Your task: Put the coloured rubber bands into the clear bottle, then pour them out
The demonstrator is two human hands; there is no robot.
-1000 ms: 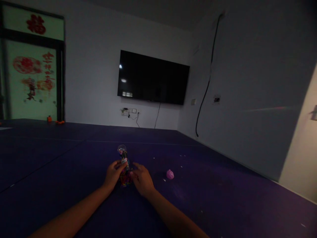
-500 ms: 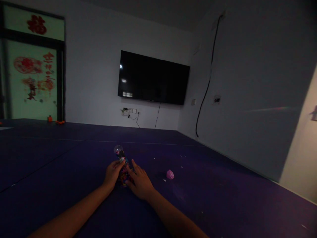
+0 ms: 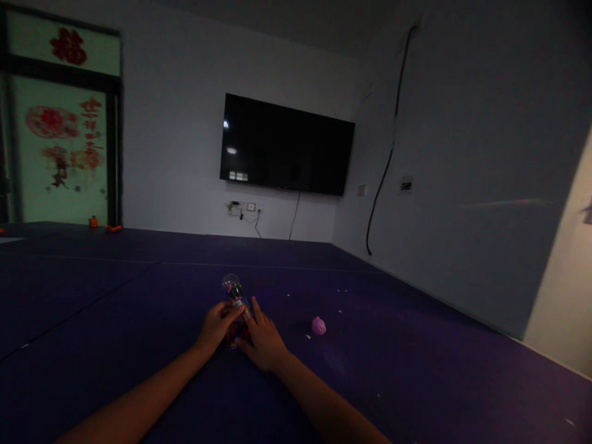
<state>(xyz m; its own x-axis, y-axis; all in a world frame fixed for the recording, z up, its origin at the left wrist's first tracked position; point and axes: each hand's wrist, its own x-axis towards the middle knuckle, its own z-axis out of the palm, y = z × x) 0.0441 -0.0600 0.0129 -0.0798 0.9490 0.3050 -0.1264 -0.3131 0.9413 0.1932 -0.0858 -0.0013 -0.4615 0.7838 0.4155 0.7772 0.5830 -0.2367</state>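
A clear plastic container (image 3: 234, 288) with a rounded, dome-like end and colourful contents lies tilted between my hands, its round end pointing away from me. My left hand (image 3: 218, 323) is closed on its middle, thumb across the top near a small pale label. From the other side my right hand (image 3: 266, 342) grips the lower part, index finger stretched along it and thumb at the near end. Reddish, band-like strands show between my hands. What exactly they are is too dark to tell. A small pink rounded piece (image 3: 319, 325) sits on the dark purple surface (image 3: 185, 394) to the right.
Small white scraps (image 3: 340, 311) are scattered past the pink piece. Orange objects (image 3: 94, 221) stand at the far left edge by a glass door (image 3: 60, 148). A television (image 3: 287, 145) hangs on the back wall, and a black cable (image 3: 382, 182) runs down the right wall.
The container's round end has swung slightly right and nearer to me, with my left hand moving right along with it. My right hand stays at the lower part. The pink piece has not moved.
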